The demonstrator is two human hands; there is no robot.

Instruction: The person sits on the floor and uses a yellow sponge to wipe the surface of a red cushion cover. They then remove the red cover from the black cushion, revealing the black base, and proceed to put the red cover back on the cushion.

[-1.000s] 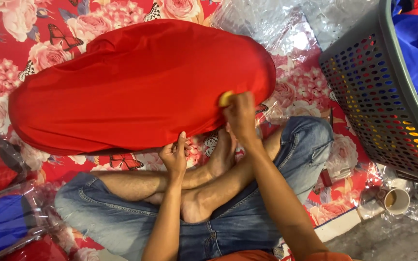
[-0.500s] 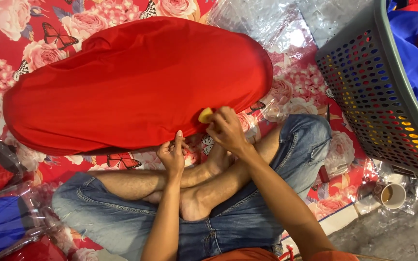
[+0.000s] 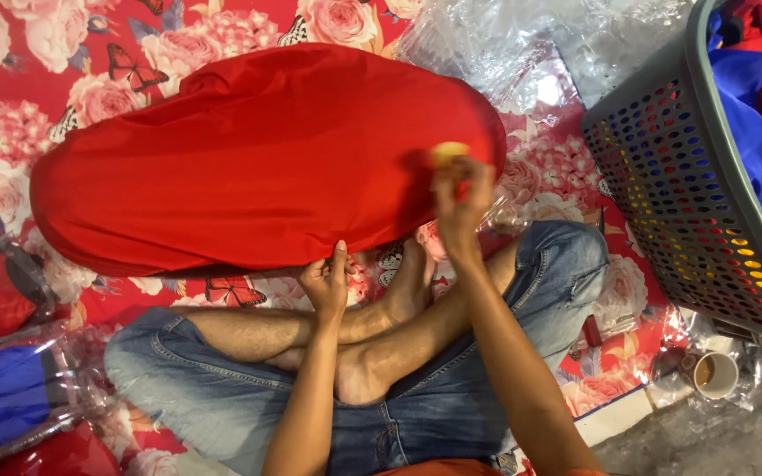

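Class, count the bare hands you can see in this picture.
2. The left hand pinches the near edge of the red cloth; the right hand holds a small yellow object on it.

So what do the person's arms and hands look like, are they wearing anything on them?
Both arms are bare right down to the wrists: no sleeves, gloves, watch or bracelets show. The left hand and the right hand are bare too, with no rings that I can see. Both forearms are long and slim.

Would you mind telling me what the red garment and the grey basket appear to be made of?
Red garment: seemingly smooth knit or synthetic fabric, matte with a faint sheen; it drapes in soft folds. Grey basket: most likely moulded plastic, matte, with rigid walls pierced by regular holes.
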